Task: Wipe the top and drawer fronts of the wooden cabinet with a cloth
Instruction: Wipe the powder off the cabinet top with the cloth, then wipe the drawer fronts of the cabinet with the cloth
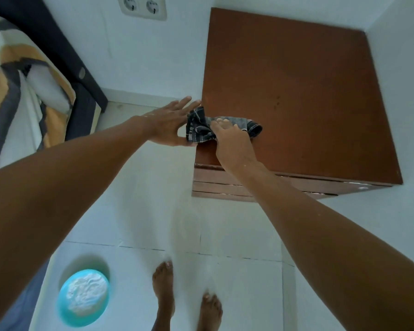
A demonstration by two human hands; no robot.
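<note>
By my bare feet sits a teal bowl on open floor. My right hand curls on the dark cloth at the wooden cabinet top's near-left corner; my left hand, fingers straight, waits beside that edge. I judge the top barely begun, the drawer fronts untouched. Walls hem the far sides.

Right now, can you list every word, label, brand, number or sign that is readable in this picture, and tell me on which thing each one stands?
None: no readable text shows anywhere in this view.
The cloth has only a line pattern, no label.
The cabinet top is plain wood.
The wall sockets and the bowl show no markings.
</note>
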